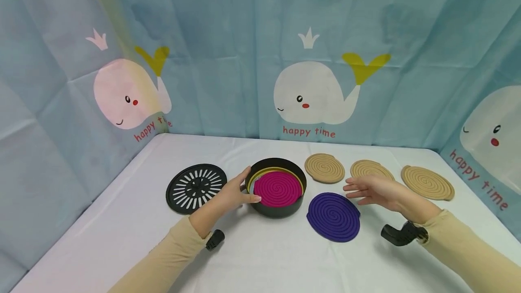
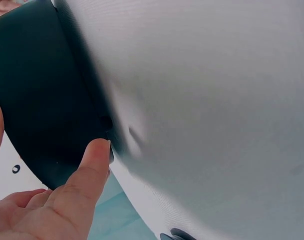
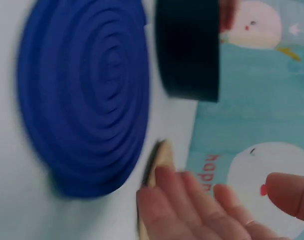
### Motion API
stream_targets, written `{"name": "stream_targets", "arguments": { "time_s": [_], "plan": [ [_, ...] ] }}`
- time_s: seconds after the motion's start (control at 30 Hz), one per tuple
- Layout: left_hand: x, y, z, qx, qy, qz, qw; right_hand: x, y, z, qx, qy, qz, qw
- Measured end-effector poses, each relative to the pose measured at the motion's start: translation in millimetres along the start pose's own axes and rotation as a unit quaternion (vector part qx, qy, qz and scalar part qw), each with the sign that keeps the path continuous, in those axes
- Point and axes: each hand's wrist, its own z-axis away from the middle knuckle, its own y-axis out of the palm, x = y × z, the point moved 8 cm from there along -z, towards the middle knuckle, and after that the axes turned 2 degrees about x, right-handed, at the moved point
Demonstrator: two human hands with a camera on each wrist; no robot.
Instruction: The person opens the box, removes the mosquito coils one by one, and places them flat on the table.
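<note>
A black round pan stands mid-table with a yellow ring inside its rim. A magenta spiral coaster lies in it. On the pan's left side my left hand grips the wall, thumb at the near rim; in the left wrist view a finger lies along the dark wall. My right hand, fingers extended and holding nothing, hovers right of the pan. It is between a purple-blue spiral coaster and a tan spiral coaster, which it partly hides.
A black slotted round plate lies left of the pan, partly behind the left forearm. Further tan spiral coasters lie at the back and far right. A blue whale-print curtain hangs behind the white table.
</note>
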Motion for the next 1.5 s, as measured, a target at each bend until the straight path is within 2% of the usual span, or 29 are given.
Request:
{"name": "stream_targets", "arguments": {
  "time_s": [0.13,0.27,0.47,0.53,0.73,0.87,1.13,1.5],
  "plan": [
    [0.3,-1.1,-0.1,0.000,0.000,-0.004,1.0000,21.9,10.3,-8.3,0.013,-0.033,-0.047,0.9983],
    [0.4,-0.9,1.1,-0.002,-0.002,-0.011,0.9999,43.6,26.4,-16.2,0.036,-0.065,-0.098,0.9924],
    [-0.9,-0.8,1.1,0.000,0.001,-0.009,1.0000,64.6,46.4,-37.8,0.032,-0.074,-0.133,0.9879],
    [-0.5,-0.7,1.3,0.003,0.002,-0.013,0.9999,66.9,53.3,-46.7,0.030,-0.076,-0.125,0.9889],
    [0.5,-2.9,1.6,0.002,0.000,-0.012,0.9999,71.8,73.7,-74.3,0.026,-0.087,-0.052,0.9945],
    [-1.0,-3.1,1.7,0.003,0.001,-0.011,0.9999,75.4,82.9,-90.5,0.035,-0.090,-0.027,0.9950],
    [-2.9,-0.7,0.6,0.007,0.003,-0.011,0.9999,80.9,94.1,-118.3,0.039,-0.095,0.056,0.9931],
    [-3.2,-0.6,1.1,0.007,0.000,-0.012,0.9999,79.2,99.9,-135.5,0.037,-0.036,0.059,0.9969]
  ]
}}
